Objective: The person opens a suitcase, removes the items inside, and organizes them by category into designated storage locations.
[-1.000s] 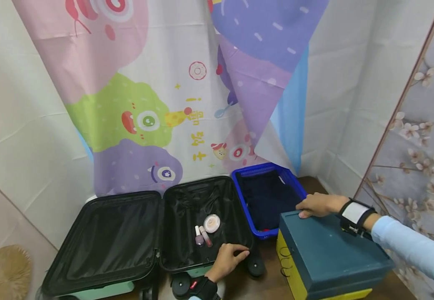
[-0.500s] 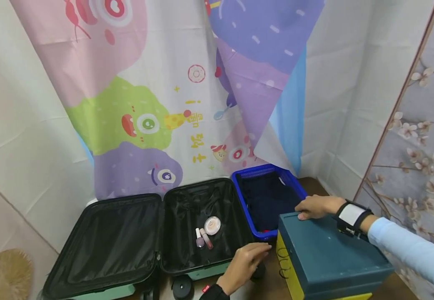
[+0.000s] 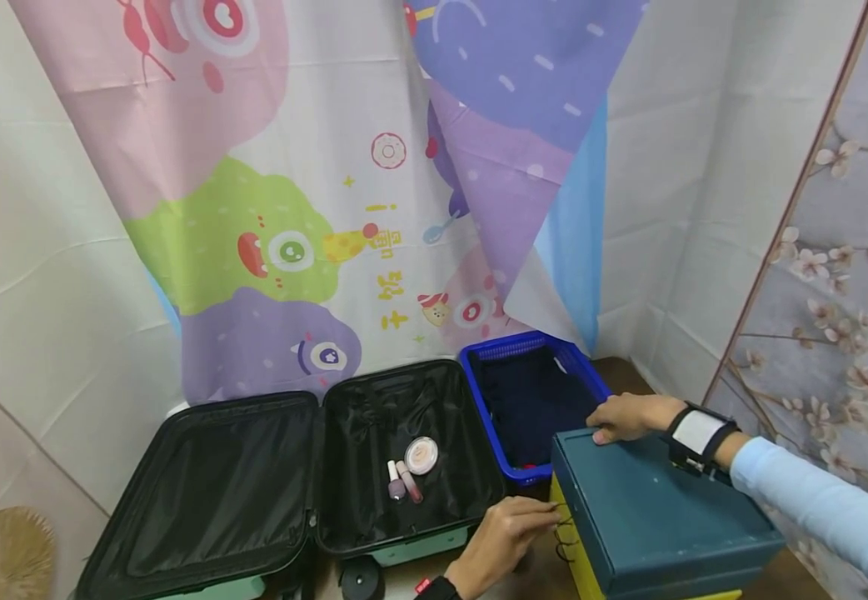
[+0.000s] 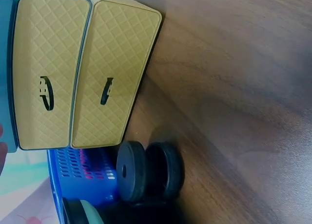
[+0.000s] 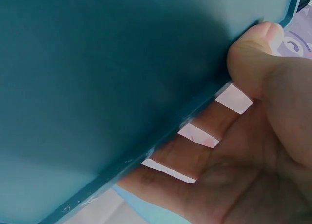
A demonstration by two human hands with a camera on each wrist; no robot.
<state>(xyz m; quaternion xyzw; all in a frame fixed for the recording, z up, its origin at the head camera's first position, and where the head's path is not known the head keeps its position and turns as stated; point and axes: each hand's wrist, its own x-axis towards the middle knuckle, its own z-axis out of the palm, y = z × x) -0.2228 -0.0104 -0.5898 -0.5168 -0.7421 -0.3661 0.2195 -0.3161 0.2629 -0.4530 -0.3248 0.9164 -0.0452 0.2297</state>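
Note:
A small drawer box with a teal top (image 3: 666,508) stands at the right, its yellow front (image 4: 51,48) fitted with black loop handles (image 4: 106,91). My right hand (image 3: 625,417) grips the box's back corner. In the right wrist view its thumb (image 5: 253,43) lies on the teal top (image 5: 107,77) and its fingers (image 5: 180,155) reach over the edge. My left hand (image 3: 505,533) is at the drawer front, fingertips right at the uppermost loop in the head view. I cannot tell whether they pinch it. Only a bit of finger (image 4: 2,153) shows at the left wrist view's edge.
An open suitcase (image 3: 235,483) with black lining lies to the left. In its right half are a round compact (image 3: 422,456), a nail polish bottle (image 3: 395,483) and a lip gloss tube (image 3: 409,483). Behind the box, a blue basket (image 3: 482,400) holds dark cloth (image 3: 531,400). Suitcase wheels (image 4: 131,170) stick out near the drawers.
My left hand has moved right, from the suitcase's near edge to the drawer box's front. The right hand has kept its hold on the box corner.

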